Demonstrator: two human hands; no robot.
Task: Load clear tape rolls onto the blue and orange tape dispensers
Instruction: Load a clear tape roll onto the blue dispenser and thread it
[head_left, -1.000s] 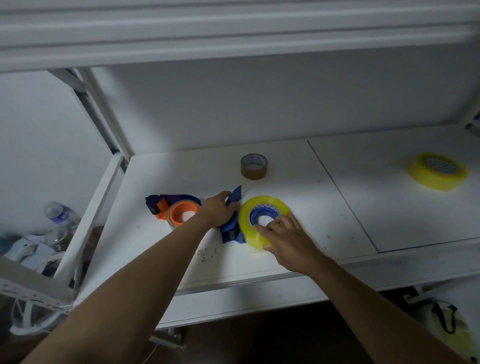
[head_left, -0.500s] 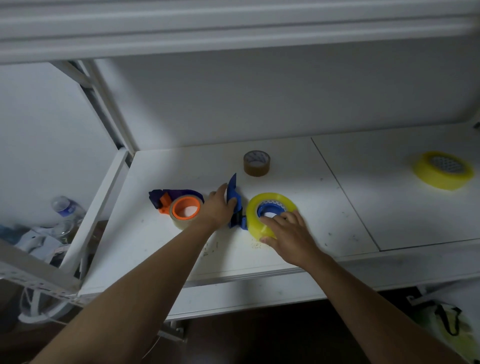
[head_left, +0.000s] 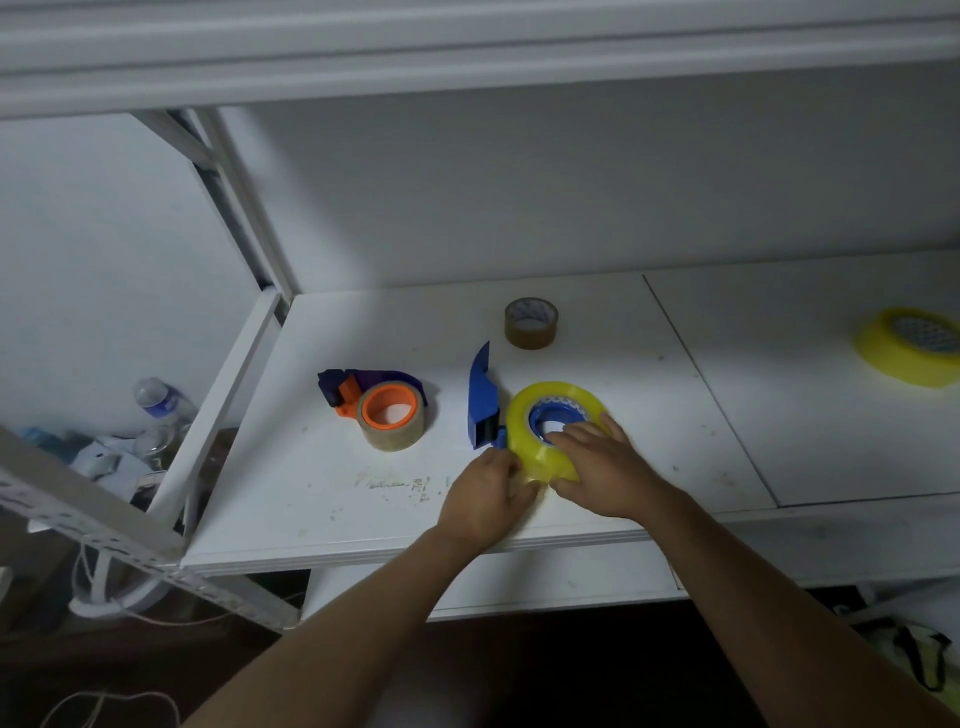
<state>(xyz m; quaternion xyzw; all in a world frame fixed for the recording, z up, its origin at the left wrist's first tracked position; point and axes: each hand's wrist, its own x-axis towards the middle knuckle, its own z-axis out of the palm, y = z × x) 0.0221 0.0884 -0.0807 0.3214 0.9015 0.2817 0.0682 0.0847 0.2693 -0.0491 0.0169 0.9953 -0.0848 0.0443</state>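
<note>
A yellowish clear tape roll (head_left: 524, 415) sits on the hub of the blue tape dispenser (head_left: 482, 402) in the middle of the white shelf (head_left: 322, 499). My right hand (head_left: 605, 470) rests on the roll's near side, fingers over its core and thumb against its edge. My left hand (head_left: 491, 493) pinches the roll's near-left edge, where a bit of loose tape shows. To the left lies the orange dispenser (head_left: 387, 405) with a tan roll on its hub.
A small brown tape roll (head_left: 531, 323) stands behind the blue dispenser. Another yellow roll (head_left: 911, 345) lies at the far right of the shelf. Plastic bottles (head_left: 156, 397) and clutter sit beyond the shelf's left frame. The shelf's front edge is just under my wrists.
My left hand let go of the blue dispenser's handle and moved right and nearer to the roll's front edge. My right hand stayed on the roll.
</note>
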